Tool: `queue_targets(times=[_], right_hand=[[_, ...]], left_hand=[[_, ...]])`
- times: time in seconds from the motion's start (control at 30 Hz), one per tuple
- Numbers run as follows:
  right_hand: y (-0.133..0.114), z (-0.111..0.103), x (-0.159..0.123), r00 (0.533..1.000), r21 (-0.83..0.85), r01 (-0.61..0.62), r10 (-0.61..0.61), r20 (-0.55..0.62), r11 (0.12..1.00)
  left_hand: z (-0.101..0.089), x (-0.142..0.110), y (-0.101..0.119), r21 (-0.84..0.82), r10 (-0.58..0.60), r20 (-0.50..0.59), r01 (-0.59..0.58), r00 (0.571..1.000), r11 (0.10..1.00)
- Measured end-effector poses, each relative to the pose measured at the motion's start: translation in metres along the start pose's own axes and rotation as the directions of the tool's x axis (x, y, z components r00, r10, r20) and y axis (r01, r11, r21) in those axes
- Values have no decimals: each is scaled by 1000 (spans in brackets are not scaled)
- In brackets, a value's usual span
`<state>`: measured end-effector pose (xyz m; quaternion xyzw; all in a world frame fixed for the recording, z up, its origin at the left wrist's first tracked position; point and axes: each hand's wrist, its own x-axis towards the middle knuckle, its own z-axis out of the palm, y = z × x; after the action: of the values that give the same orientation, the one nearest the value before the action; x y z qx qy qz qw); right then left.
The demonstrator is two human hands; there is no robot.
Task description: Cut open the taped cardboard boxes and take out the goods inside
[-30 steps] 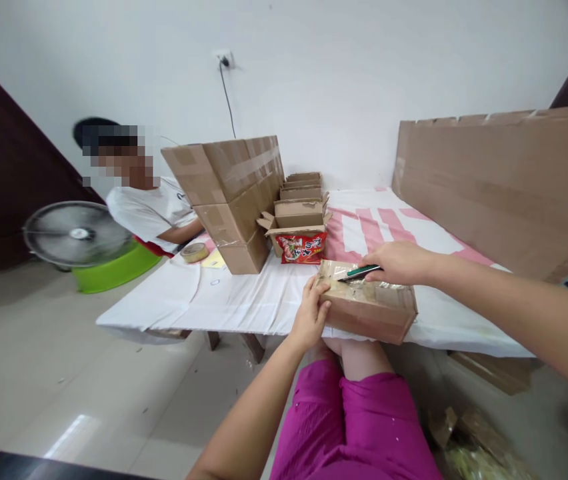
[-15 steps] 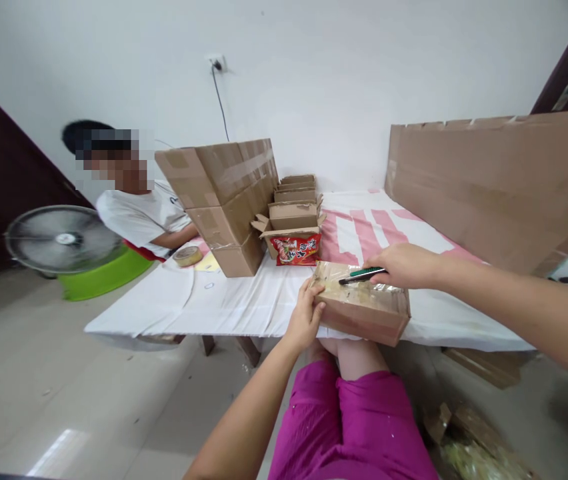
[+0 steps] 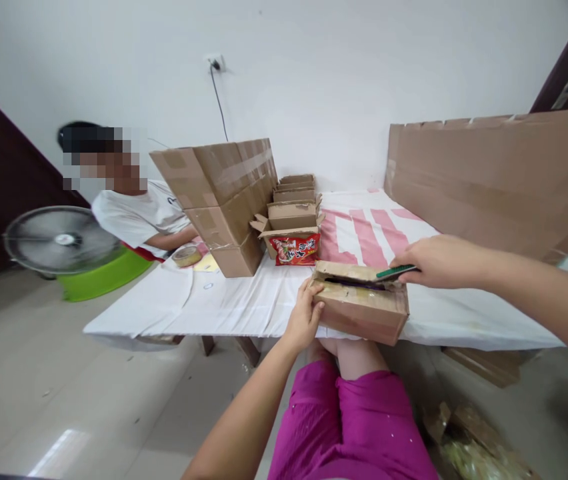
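A taped cardboard box [image 3: 361, 317] sits at the table's front edge, over my knees. Its top seam has a dark gap along most of its length. My left hand [image 3: 307, 310] grips the box's left end, thumb on the front face and fingers over the top edge. In my right hand [image 3: 429, 261] is a green utility knife [image 3: 397, 271], held above the right end of the seam; its tip is hard to make out against the gap. Just behind the box stands a red snack packet [image 3: 297, 249], leaning on an open carton [image 3: 289, 230].
Stacked closed boxes [image 3: 237, 257] stand to the left, beside a row of open cartons. A tape roll [image 3: 187, 255] lies near a seated person [image 3: 137, 217]. A large cardboard panel [image 3: 494, 187] rises at the right. A fan [image 3: 64, 240] is at far left.
My right hand has drawn the knife rightward along the box top. The taped seam has parted into a dark slit. My left hand stays in place.
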<state>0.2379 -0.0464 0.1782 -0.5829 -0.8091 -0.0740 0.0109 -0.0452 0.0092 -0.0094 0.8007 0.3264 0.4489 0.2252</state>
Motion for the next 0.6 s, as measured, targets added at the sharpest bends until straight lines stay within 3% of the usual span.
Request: queue_targets(times=[0.23, 0.33, 0.4, 0.47, 0.53, 0.6], right_hand=[[-8, -6, 1, 1000, -43, 19, -20, -13, 999], [4, 0, -4, 998, -11, -11, 10, -65, 1000], [21, 7, -7, 981, 33, -103, 107, -160, 994], [37, 21, -10, 936, 82, -264, 275, -221, 961], [46, 47, -13, 880, 94, -430, 440, -177, 898], [46, 81, -18, 849, 55, -522, 525, -61, 851]], left_hand=[[0, 0, 0, 13, 1, -5, -1, 1000, 1000], [0, -1, 0, 14, 0, -8, 1, 1000, 1000], [1, -1, 0, 8, -3, -12, 3, 1000, 1000], [2, -2, 1, 4, -12, -18, 13, 1000, 1000], [3, -2, 2, 4, -21, -32, 21, 999, 1000], [5, -3, 3, 8, -24, -46, 25, 999, 1000]])
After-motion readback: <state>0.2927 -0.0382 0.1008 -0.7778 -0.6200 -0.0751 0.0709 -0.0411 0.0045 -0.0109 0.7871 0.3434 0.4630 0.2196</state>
